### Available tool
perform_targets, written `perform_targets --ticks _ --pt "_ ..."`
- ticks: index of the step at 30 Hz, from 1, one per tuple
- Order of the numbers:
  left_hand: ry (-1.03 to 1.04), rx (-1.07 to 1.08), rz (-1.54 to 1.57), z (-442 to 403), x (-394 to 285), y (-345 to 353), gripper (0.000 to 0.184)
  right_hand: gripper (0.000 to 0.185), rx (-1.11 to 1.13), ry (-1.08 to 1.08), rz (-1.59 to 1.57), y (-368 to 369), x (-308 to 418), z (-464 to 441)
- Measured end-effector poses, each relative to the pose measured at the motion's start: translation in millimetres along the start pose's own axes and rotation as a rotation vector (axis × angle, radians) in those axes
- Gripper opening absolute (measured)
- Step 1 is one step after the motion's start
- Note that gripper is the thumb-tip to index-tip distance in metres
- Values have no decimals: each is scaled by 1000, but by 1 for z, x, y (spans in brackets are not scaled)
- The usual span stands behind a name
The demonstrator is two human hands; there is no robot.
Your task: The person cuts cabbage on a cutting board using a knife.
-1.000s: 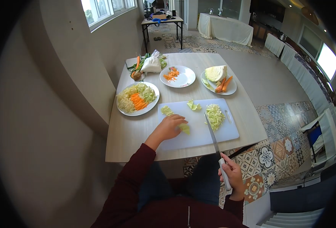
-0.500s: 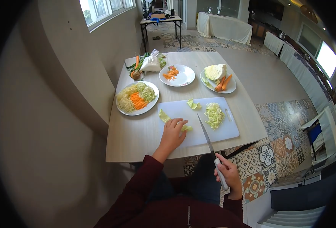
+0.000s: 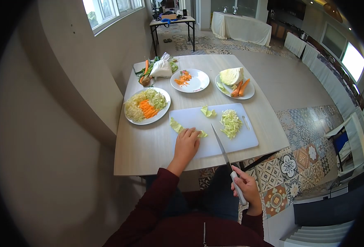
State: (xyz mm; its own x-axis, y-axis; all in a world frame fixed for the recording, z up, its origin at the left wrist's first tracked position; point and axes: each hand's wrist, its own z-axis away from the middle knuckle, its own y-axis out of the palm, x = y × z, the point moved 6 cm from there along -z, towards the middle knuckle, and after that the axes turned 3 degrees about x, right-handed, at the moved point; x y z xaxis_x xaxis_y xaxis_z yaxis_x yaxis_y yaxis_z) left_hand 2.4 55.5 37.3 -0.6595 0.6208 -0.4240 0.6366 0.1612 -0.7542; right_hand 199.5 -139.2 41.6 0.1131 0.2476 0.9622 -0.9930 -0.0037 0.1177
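My left hand (image 3: 186, 146) lies on the white cutting board (image 3: 215, 148), fingers together and bent over a piece of cabbage leaf (image 3: 202, 134) that it presses down. Most of that piece is hidden under the fingers. Another strip of cabbage leaf (image 3: 175, 125) lies just left of the fingertips. My right hand (image 3: 247, 187) is closed round the pale handle of a kitchen knife (image 3: 220, 144). The blade points up and away over the board's front edge. A heap of shredded cabbage (image 3: 231, 124) sits on the board's right side, with a loose leaf piece (image 3: 208, 111) behind.
A plate (image 3: 165, 111) of shredded vegetables and carrot strips stands left of the board. Behind are a plate (image 3: 200, 84) with carrot scraps and a plate (image 3: 251, 91) with half a cabbage (image 3: 231, 76) and carrots. A plastic bag (image 3: 162, 68) and vegetables lie at the back left.
My left fingers have drawn together and come down on the cabbage leaf. The knife stays in my right hand in nearly the same place. The view has shifted slightly.
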Motion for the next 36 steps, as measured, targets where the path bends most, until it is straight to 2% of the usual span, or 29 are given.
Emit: perform_targets --ticks 5,8,11,14,20,23,26,29,30,33,36 --pt "96 44 16 3 -3 1 23 51 -3 3 -17 1 1 0" --pt "106 -20 -1 5 -9 -6 24 52 3 9 -25 1 -1 0" --pt "113 33 16 4 -7 -4 27 53 10 15 -7 3 -4 -2" --pt "60 180 5 6 -3 6 31 52 20 15 -5 5 -3 -4" --pt "13 51 -135 8 -12 8 38 51 25 7 -8 6 -3 -5" --pt "-24 100 -103 7 -17 8 41 51 23 6 -4 7 -3 -4" --pt "-33 -63 -130 0 -10 -16 45 50 15 4 2 7 1 -4" --pt "-233 -240 -160 -10 29 -37 48 50 11 8 -3 5 -1 -3" --pt "-268 -239 -150 -13 39 -37 46 50 14 6 -3 3 -3 -4" --pt "-173 36 -208 -15 46 -30 36 50 21 5 -1 4 -3 -5" --pt "-273 170 -20 -15 43 -27 27 49 14 4 -15 6 0 -5"
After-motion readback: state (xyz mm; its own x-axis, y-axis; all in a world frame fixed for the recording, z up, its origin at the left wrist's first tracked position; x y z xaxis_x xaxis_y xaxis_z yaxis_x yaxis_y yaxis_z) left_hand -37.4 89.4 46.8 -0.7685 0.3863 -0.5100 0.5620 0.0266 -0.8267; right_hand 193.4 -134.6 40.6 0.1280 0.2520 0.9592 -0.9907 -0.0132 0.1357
